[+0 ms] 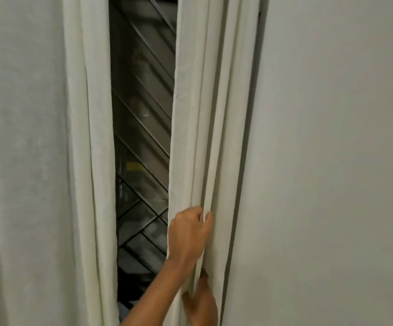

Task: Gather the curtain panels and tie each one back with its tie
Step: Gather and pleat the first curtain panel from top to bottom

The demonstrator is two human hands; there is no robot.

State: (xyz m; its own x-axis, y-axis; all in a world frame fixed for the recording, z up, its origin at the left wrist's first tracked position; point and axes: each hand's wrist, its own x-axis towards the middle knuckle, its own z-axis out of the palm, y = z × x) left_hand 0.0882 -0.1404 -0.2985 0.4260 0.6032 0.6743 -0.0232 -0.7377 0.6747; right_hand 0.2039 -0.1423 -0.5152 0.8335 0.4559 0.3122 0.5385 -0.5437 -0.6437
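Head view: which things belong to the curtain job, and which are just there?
Job: right curtain panel, gripped by left hand and right hand; left curtain panel. No tie in view.
Just there: window grille; wall.

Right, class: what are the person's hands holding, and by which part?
Both hold the right curtain panel by its gathered folds near the inner edge: the left hand grips them higher up, the right hand just below, partly hidden in the fabric.
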